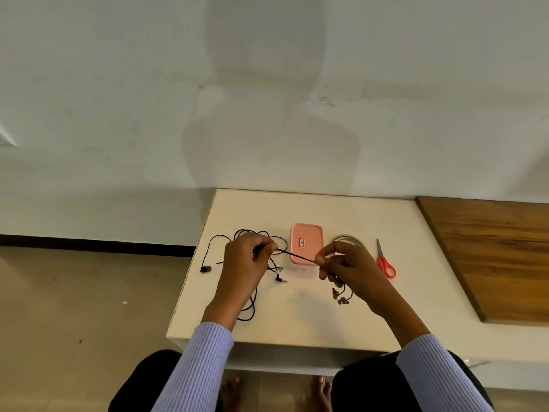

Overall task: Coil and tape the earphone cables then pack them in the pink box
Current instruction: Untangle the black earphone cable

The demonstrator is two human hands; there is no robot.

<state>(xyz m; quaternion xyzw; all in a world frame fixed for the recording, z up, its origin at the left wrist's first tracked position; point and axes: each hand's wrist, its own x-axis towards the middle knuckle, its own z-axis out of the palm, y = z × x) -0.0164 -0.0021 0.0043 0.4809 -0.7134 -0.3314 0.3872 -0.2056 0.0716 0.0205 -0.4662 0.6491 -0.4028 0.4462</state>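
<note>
Pretty early days on this one, I'd say. The left hand (pixel 246 257) is pinching one end of a black earphone cable (pixel 297 255) and the right hand (pixel 346 264) is pinching it a bit further along, so a short stretch runs taut between them, just above the table (pixel 312 322). Earbuds dangle below the right hand; I think there are two, but they're tiny and half hidden. The rest of the cabling sprawls loose behind and under the left hand, no neat coil anywhere, and nothing taped. The pink box (pixel 306 243) sits just beyond the gap between the hands, lid on as far as I can tell. The tape roll (pixel 350 239) peeks out behind the right hand, with the orange scissors (pixel 385 261) further out to that hand's right, both untouched. So coiling, taping and packing all look left to do.
</note>
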